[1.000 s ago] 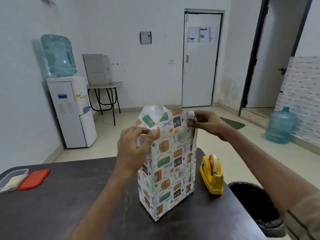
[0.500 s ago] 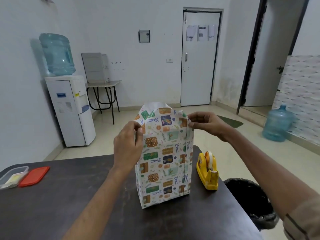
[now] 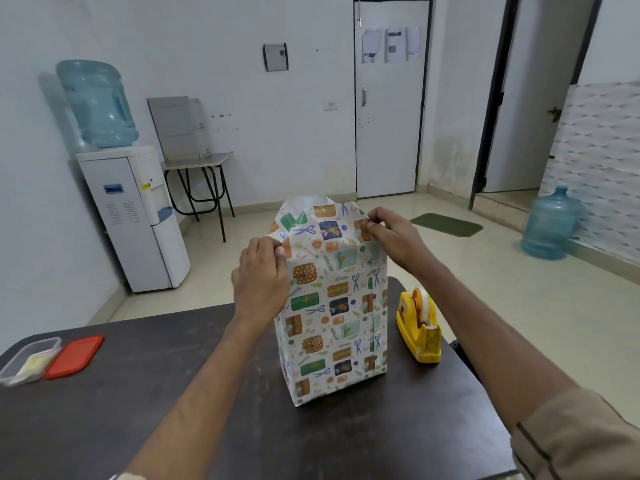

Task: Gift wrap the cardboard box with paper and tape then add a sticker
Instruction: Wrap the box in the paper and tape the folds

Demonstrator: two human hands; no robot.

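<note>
The box [image 3: 332,306] stands upright on the table [image 3: 138,393], its sides already covered in paper [image 3: 325,220]. The top end is left open. There the paper's left edge is pinched by the left hand [image 3: 261,278] and its right corner by the right hand [image 3: 391,237]. Folding, taping and the sticker remain. The dispenser [image 3: 419,327] stands just beside the box. Stickers may lie in the tub [image 3: 29,358], though this cannot be told.

The wrapping paper [image 3: 332,306] hides the cardboard box entirely, and the door notices [image 3: 394,45] are too small to read.
</note>
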